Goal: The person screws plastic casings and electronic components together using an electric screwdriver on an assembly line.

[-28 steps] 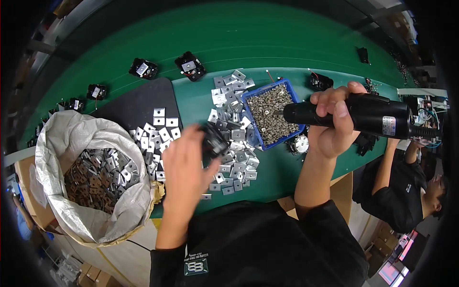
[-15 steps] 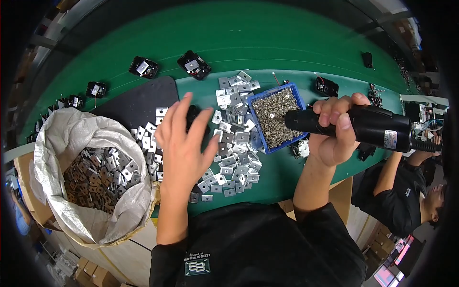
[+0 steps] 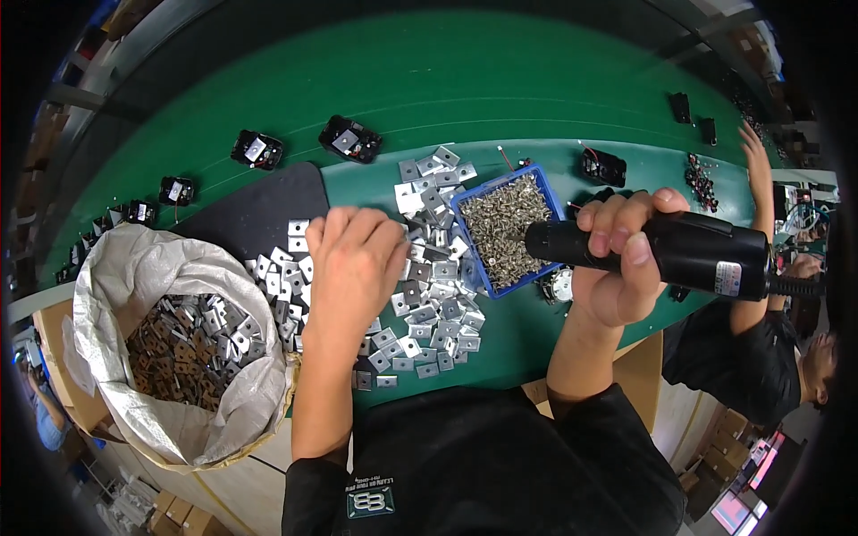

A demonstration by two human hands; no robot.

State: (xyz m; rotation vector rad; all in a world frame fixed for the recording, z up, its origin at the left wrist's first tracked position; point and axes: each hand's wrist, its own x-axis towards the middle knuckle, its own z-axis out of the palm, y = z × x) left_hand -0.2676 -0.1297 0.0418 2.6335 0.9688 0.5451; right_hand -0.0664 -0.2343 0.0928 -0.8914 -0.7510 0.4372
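My right hand is wrapped round a black electric screwdriver, which lies roughly level and points left. Its front end reaches over a blue bin full of small silver screws. My left hand is closed with its fingers curled down, between the loose metal plates and the black mat; whatever it holds is hidden beneath it. These plates are small, silver and bent, each with a hole. They lie heaped on both sides of my left hand.
A white woven sack of metal plates stands at the left. Black housings with plates in them sit along the green belt. Another black housing is beyond the bin. A co-worker's arm reaches in at the right.
My left hand's spread fingers have curled closed, over where a black object showed. The screwdriver stays over the bin. At the right, the co-worker's arm has reached up toward the belt.
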